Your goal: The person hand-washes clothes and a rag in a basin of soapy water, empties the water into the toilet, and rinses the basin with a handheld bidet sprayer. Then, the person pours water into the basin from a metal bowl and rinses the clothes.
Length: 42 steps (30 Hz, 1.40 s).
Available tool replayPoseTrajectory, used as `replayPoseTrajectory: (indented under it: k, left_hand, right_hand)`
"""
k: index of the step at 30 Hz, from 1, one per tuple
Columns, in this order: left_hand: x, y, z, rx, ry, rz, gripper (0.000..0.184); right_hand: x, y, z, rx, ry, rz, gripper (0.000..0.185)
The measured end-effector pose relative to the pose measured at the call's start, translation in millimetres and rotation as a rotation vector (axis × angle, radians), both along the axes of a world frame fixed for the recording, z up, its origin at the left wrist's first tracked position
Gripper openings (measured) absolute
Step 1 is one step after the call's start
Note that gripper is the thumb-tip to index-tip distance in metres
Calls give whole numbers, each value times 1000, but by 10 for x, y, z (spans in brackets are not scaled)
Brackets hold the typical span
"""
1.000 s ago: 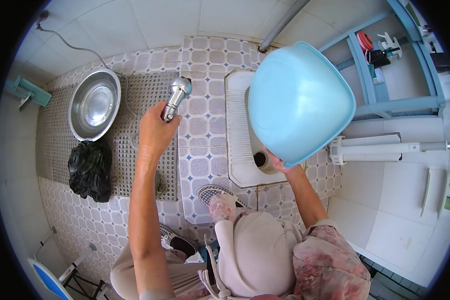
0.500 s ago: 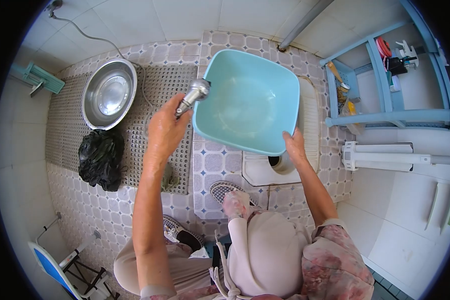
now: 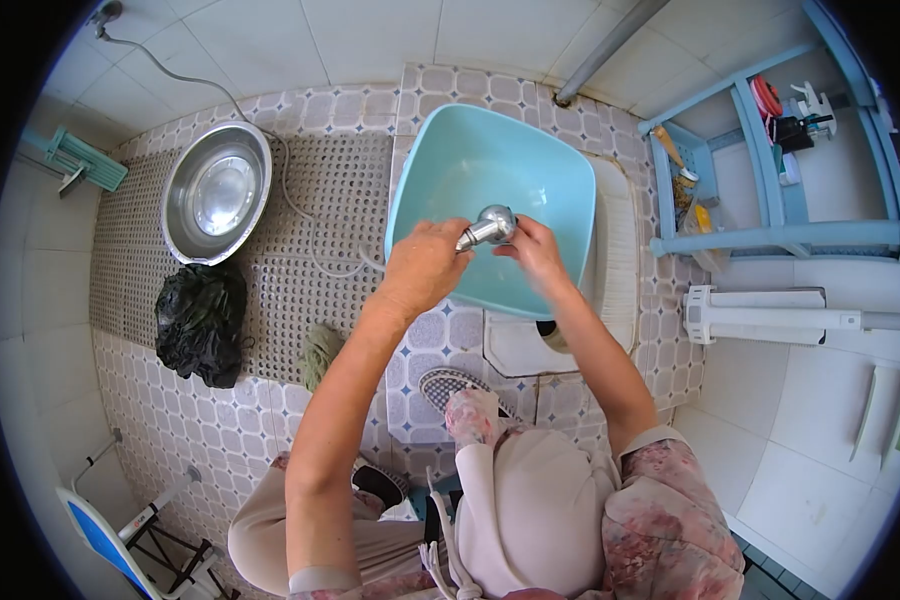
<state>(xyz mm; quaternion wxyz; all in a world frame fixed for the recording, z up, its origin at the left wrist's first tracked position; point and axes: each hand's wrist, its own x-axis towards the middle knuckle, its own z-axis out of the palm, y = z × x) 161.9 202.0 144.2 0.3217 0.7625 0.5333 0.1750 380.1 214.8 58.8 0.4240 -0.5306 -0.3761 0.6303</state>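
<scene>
My left hand [image 3: 428,262] is closed around the handle of a chrome shower head [image 3: 491,226], which points to the right over a light-blue plastic basin [image 3: 450,150]. My right hand [image 3: 536,256] is beside the round end of the shower head, over the basin's near side. Its fingers are partly hidden and slightly blurred, so I cannot tell whether they grip the head. The basin stands across the tiled step and a white squat toilet [image 3: 615,270], with a wet shine on its floor. A pale hose [image 3: 335,272] trails left from my left hand.
A steel bowl [image 3: 175,205] and a crumpled black plastic bag [image 3: 200,325] lie on the perforated grey mat [image 3: 340,180] at left. A greenish cloth [image 3: 320,352] is near my left forearm. Blue shelves [image 3: 785,235] stand at right, a folding chair [image 3: 105,535] at lower left.
My left hand has carried the shower head right, from the basin's left rim to over its near side. My right hand has let go of the rim and moved up-left to the shower head.
</scene>
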Motion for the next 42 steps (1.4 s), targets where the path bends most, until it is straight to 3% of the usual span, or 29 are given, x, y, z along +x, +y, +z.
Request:
replayPoseTrajectory:
  k: [1,4,8,11,12,15,17,20,23,26,29,32,35,38,40,42]
  left_hand:
    - [36,21,-65,15,8,-11,36]
    - [61,61,-152,99,39,23,35]
    - [-2,78,-98,70,18,31,34]
    - [-66,72,-242,132,41,103,33]
    - [-103,83,-301,173,84,115,33]
    - [-188,25,-400,293,192,140,34]
    - [-223,-8,-366,395,235,146,36]
    - [-235,-38,-594,403,199,231,34]
    - [-225,2,-578,10,200,296,31]
    - [-268,1,-682,133,198,254,30]
    - [-240,10,-647,17,183,318,31]
    - [-290,4,-706,87,150,292,31]
    - [-281,19,-636,38,160,261,37]
    - [-266,33,-596,4,189,256,39]
    - [-259,4,-614,-23,201,281,36]
    - [-260,-11,-676,-29,179,330,34]
  right_hand:
    - [-70,109,-128,-100,357,-36,19]
    - [-308,383,-413,-377,687,-147,14]
    - [-409,470,-728,-380,943,108,11]
    - [-315,654,-799,-370,791,197,6]
    - [-472,690,-462,-467,607,-45,7]
    - [-282,1383,-934,-168,600,365,14]
    - [-419,1625,-436,-209,522,69,22]
    - [-508,2030,-240,-28,325,10,27]
    - [-559,2102,-526,-53,109,136,31]
    - [-545,1762,-723,-446,-125,-33,32]
    - [-466,1774,-793,-404,-174,50,35]
    - [-433,2041,-987,-139,171,-218,30]
    - [-723,1931,-657,-114,668,-341,22]
    - [-946,1832,-786,-287,931,111,18]
    - [-1084,1600,-822,-459,872,278,20]
    - [-1049,1349,-858,-394,485,735,23]
